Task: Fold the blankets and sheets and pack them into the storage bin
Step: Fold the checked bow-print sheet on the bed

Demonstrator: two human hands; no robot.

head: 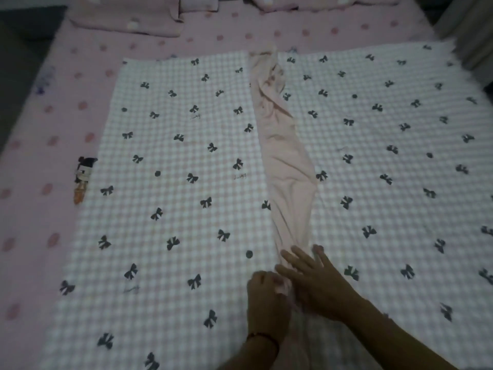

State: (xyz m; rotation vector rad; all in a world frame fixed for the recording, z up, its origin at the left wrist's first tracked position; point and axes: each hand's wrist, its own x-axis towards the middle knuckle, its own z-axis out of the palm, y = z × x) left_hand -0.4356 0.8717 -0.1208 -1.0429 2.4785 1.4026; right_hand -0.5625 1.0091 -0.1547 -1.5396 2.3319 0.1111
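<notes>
Straight ahead of both hands runs the pink sheet strip (286, 156), long axis pointing away, left hand (266, 297) pinching its near end, right hand (314, 281) spread flat alongside, touching.

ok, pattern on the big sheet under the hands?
Checked sheet: pink-and-white gingham with dark bows and dots; head view, the only one.

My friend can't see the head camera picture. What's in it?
Two hands work a plain pink strip between two checked, bow-printed flaps: the left hand pinches it, and the right hand lies flat on it. A pink spotted bed lies underneath.
</notes>
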